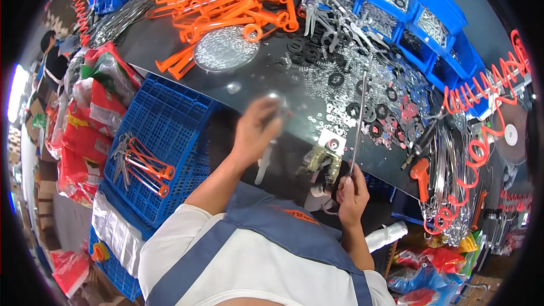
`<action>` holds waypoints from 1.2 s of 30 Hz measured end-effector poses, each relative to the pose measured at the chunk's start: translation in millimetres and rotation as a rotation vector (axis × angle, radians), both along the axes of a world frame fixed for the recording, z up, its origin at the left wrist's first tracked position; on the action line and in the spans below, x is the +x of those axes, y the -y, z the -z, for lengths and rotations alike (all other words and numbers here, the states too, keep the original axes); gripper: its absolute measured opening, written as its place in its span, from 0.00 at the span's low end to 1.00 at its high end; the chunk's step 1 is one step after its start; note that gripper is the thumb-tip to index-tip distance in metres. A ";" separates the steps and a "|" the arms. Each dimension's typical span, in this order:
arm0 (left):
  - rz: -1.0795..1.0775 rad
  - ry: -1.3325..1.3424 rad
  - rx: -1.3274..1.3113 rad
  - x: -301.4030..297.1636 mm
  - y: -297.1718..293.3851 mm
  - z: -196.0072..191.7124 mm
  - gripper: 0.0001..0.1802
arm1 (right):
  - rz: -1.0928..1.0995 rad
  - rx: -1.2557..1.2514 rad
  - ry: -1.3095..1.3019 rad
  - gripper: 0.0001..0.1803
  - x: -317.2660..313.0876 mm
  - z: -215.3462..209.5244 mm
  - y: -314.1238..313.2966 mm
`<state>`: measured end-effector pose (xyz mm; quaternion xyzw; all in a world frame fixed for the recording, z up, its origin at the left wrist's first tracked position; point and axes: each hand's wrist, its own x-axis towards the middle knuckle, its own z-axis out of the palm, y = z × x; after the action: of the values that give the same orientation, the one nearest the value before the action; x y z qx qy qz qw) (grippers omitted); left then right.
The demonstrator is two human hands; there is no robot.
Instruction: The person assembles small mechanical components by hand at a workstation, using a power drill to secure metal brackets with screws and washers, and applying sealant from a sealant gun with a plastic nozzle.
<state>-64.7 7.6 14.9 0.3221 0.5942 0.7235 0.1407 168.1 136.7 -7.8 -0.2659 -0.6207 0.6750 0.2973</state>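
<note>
My right hand (352,197) is closed round the lower end of a long thin metal rod (361,107), which points up and away over the loose parts. Beside that hand stands a small clamp-like fixture (326,161) wrapped in brownish tape, with a white square block (332,142) on top. My left hand (258,130) is raised over the dark bench to the left of the fixture, its fingers bent and blurred by motion. A shiny smear shows at its fingertips, and whether it holds anything cannot be made out.
Orange caulking-gun-like frames (226,5) are heaped at the back beside a round tray (226,49) of small metal parts. Springs, washers and black rings (336,80) cover the bench middle. Blue bins (436,8) stand back right; a blue crate (164,130) is left. A red coiled hose (479,153) hangs right.
</note>
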 end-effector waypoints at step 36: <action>0.503 -0.837 -0.518 23.8 12.5 -72.2 0.24 | -0.146 -0.307 -0.260 0.04 -17.4 -17.6 -3.6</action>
<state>-40.9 -4.9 87.1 0.6693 0.6625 0.3079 0.1356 150.7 140.4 9.8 -0.1733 -0.4848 0.8099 0.2813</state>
